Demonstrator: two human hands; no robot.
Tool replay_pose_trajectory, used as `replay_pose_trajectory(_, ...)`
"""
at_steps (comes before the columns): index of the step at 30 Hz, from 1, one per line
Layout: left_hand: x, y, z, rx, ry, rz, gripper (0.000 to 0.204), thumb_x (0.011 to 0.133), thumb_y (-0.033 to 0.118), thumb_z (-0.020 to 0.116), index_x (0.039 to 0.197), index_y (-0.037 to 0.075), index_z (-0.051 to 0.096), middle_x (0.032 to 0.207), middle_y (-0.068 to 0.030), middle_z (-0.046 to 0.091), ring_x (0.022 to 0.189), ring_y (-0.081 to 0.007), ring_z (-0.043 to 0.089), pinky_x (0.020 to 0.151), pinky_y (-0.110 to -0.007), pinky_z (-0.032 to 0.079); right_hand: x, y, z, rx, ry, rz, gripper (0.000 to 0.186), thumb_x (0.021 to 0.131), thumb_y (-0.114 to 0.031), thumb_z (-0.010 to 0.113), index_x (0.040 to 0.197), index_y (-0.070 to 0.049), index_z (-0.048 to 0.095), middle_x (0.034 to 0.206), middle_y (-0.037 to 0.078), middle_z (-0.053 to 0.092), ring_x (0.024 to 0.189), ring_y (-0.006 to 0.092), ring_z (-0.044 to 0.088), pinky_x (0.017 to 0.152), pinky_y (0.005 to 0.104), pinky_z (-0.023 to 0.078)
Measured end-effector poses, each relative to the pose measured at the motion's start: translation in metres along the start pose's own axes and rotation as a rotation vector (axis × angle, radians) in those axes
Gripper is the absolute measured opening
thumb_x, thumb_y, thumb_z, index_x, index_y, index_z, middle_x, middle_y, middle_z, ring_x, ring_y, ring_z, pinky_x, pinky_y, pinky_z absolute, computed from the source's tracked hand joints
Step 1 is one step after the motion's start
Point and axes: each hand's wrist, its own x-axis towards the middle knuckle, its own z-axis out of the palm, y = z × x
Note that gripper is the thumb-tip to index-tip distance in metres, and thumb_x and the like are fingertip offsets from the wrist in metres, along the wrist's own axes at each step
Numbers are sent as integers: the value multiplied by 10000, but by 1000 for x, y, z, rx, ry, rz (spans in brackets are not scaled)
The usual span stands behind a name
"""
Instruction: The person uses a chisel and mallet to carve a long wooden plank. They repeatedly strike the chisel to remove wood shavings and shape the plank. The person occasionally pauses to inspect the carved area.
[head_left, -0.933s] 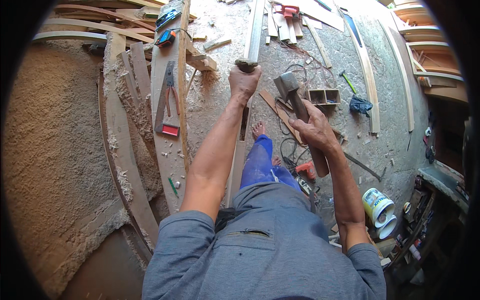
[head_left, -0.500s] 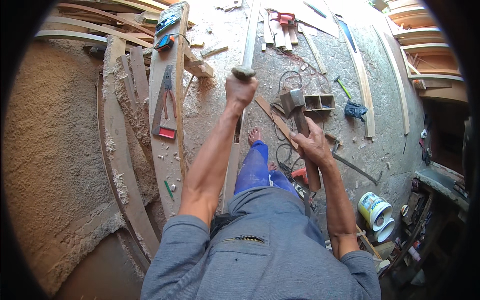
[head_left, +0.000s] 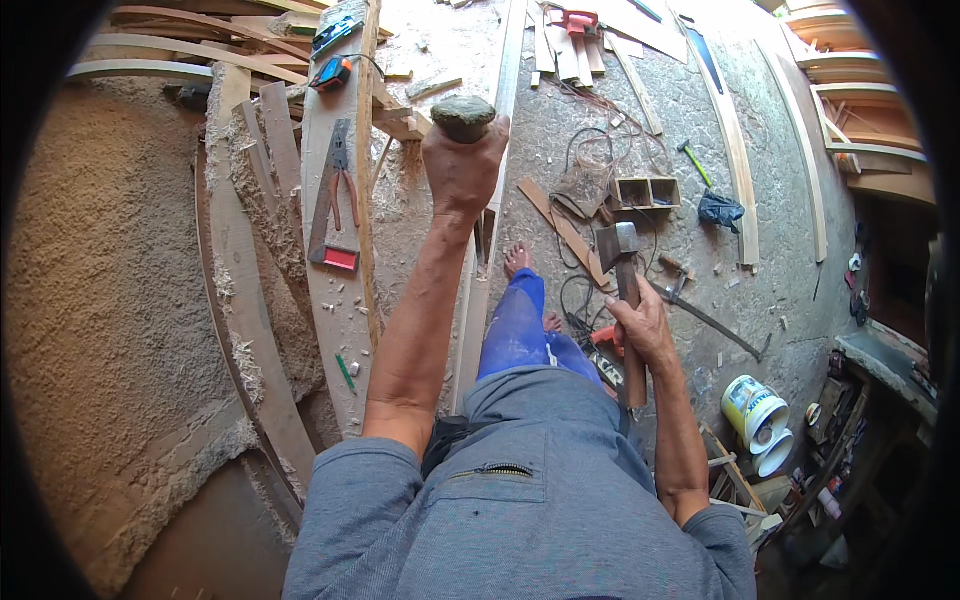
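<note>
My left hand (head_left: 465,170) is a closed fist held high in front of me. It grips a tool handle with a worn, rounded butt (head_left: 463,115) sticking up, like that of a chisel; the tool's lower part is hidden under the fist. Below and just right of that fist runs a long wooden beam (head_left: 503,90). My right hand (head_left: 642,325) is wrapped round the wooden handle of a hatchet (head_left: 617,240), its metal head pointing away from me. The hatchet hangs in the air, apart from the beam.
On the left plank bench (head_left: 318,300) lie pliers (head_left: 341,180), a square (head_left: 335,258) and a tape measure (head_left: 330,74). Cables, a two-compartment wooden box (head_left: 645,192) and a green-handled hammer (head_left: 695,163) lie on the floor. White buckets (head_left: 755,415) stand lower right.
My left fist has risen and shifted left with its tool, off the beam's line. The right hand has moved lower and slightly right with the hatchet.
</note>
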Motion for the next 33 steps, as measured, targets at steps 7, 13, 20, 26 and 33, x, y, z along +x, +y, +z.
replay_pose_trajectory(7,9,0,7,7,101,163,158,874,116,804,790,41,693,693,44,651,656,-49,583,631,-252,492,4,9,14,-4,-47,-20,557,887,-175,688,1392,-20,511,669,-11,547,481,96,539,433,277,438)
replay_pose_trajectory(13,4,-12,17,91,90,167,169,869,130,807,785,42,690,686,32,661,657,-55,588,640,-270,502,2,8,15,-50,-34,2,443,891,-166,683,1277,3,547,702,-1,559,508,94,554,460,276,453)
replay_pose_trajectory(20,-8,-74,24,239,56,-29,225,800,220,829,875,35,724,794,-106,751,780,-220,750,735,-363,579,1,15,11,-53,-9,-8,448,889,-183,681,1283,-14,550,688,1,557,485,97,533,443,288,440)
replay_pose_trajectory(26,16,-99,40,315,95,-164,250,780,261,837,793,47,710,754,-117,740,747,-244,745,728,-377,575,36,-21,6,-469,35,-408,598,908,-229,679,1435,-21,486,934,169,707,782,260,707,742,395,569)
replay_pose_trajectory(33,20,-107,37,233,-26,-313,256,790,276,850,818,52,730,734,-64,732,718,-147,694,708,-336,552,109,-164,34,-585,136,-694,462,957,-212,628,1359,-42,475,942,191,685,822,277,691,734,429,558)
